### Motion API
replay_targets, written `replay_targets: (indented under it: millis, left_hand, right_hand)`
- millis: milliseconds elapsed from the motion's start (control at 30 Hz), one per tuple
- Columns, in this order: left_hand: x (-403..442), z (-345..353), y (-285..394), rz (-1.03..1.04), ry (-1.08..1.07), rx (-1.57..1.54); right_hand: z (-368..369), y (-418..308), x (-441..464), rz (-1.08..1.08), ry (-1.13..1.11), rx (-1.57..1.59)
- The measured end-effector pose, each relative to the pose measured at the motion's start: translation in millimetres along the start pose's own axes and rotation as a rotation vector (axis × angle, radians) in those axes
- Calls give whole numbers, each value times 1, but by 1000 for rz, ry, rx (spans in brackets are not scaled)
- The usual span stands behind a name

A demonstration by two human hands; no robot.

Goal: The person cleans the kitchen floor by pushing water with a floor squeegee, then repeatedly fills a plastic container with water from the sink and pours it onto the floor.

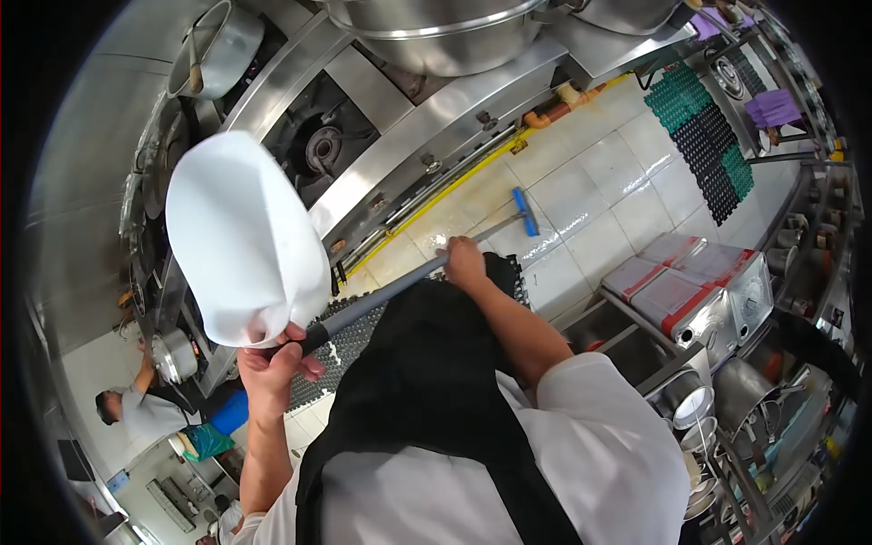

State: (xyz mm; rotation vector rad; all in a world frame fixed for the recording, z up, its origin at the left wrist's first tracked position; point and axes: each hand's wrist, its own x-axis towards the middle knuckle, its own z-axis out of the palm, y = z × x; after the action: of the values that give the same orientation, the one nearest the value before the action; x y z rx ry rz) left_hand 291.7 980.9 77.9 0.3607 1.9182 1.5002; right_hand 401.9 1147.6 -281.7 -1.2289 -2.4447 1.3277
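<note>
A grey pole (386, 292) runs slantwise across my body, ending in a blue squeegee head (526, 213) over the tiled floor. My right hand (465, 262) is wrapped round the pole near its middle. At the pole's dark upper end is my left hand (277, 361), which also holds a large white plastic scoop (241, 227) by its base. The scoop stands up in front of the stove, its hollow side in view. My left fingers are bent round the scoop's base, and some lie against the pole end.
A stove burner (322, 148) and large steel pots (445, 36) are ahead. Red-and-white tins (677, 282) stand at the right, near shelves of cookware. Black and green mats (704, 136) lie on the wet floor. Another person (150, 411) works at the far left.
</note>
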Motion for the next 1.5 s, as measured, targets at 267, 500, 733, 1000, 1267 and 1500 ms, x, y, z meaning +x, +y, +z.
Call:
replay_targets:
  millis: [267,500,733,1000,1267,1500]
  left_hand:
    - [-7,-27,42,134,48,233]
    - [-10,-23,15,1,22,214]
    - [-2,-52,-11,-64,-216,156]
    - [33,-161,13,192,-286,290]
    - [10,-180,37,393,-365,221]
    - [13,-179,19,320,-298,346]
  right_hand:
    - [42,-59,19,-121,58,173]
    - [-4,-11,-26,-3,120,-80]
    - [10,21,-30,18,-109,-214]
    - [145,-97,-5,46,221,88]
    - [138,-129,-58,87,470,212]
    - [211,-129,-43,-19,585,396]
